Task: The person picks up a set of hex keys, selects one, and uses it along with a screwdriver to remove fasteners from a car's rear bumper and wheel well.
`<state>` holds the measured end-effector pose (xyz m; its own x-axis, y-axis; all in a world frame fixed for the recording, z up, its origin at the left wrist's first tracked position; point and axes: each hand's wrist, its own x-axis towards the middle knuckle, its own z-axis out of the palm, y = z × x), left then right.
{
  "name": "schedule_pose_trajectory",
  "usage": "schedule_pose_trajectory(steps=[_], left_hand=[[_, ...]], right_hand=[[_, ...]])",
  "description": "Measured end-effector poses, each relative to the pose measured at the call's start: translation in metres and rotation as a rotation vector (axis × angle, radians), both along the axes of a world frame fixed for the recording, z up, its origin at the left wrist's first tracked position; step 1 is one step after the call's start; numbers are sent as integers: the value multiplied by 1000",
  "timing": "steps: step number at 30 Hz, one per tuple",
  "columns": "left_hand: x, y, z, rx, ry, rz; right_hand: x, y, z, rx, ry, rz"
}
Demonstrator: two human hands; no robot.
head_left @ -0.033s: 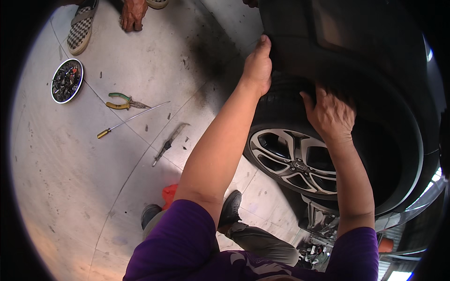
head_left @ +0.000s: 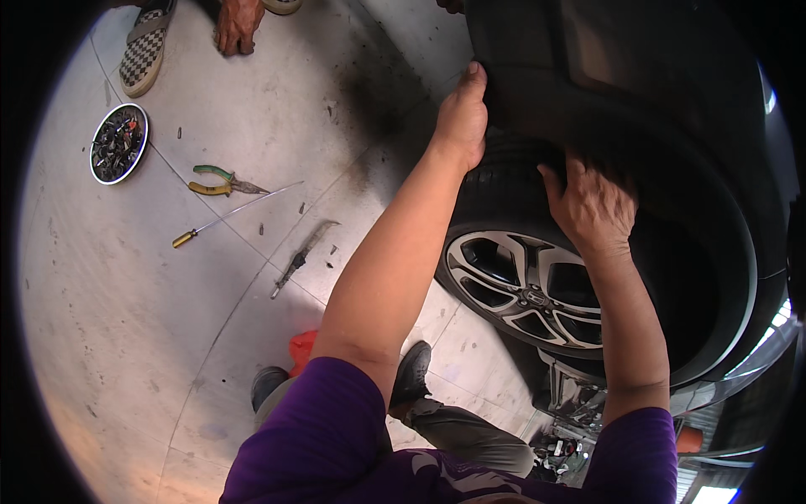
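Observation:
My left hand (head_left: 463,118) grips the edge of a dark bumper panel (head_left: 525,63), thumb up along the rim; its other fingers are hidden behind the panel. Inside the wheel arch, above the tyre (head_left: 504,186), is my right hand (head_left: 594,206). Its thumb stands apart, and its stretched fingers reach up into shadow against the arch liner, where their tips are lost from sight. I see nothing held in it. Below the hands is the two-tone alloy wheel (head_left: 532,296) of the car, turned outward at an angle.
On the pale tiled floor at left lie pliers (head_left: 222,181), a screwdriver (head_left: 206,228), a hooked blade-like tool (head_left: 300,262) and a round dish (head_left: 120,144) of small dark fasteners. Another person's hand (head_left: 239,29) and checkered shoe (head_left: 144,55) are at the top left. A red cloth-like thing (head_left: 302,351) lies by my foot.

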<state>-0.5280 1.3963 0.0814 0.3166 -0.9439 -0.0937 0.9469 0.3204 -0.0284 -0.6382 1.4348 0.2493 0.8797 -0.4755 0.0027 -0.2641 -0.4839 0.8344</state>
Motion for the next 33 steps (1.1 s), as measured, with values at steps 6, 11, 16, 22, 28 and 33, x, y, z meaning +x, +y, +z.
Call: schedule_pose_trajectory(steps=[6, 11, 16, 22, 28, 33], left_hand=[[3, 7, -7, 47, -27, -41], [-4, 21, -5, 68, -117, -131], [10, 25, 1, 129, -245, -267], [16, 46, 12, 181, -381, -357], [83, 110, -42, 343, -1416, -116], [201, 237, -170, 1000, -1801, 286]], right_hand=[[2, 0, -2, -27, -3, 31], [0, -1, -1, -23, -20, 52], [5, 5, -1, -1, -12, -49], [1, 2, -6, 11, -72, -22], [-9, 3, -2, 16, -19, -42], [-4, 15, 5, -24, 77, -133]])
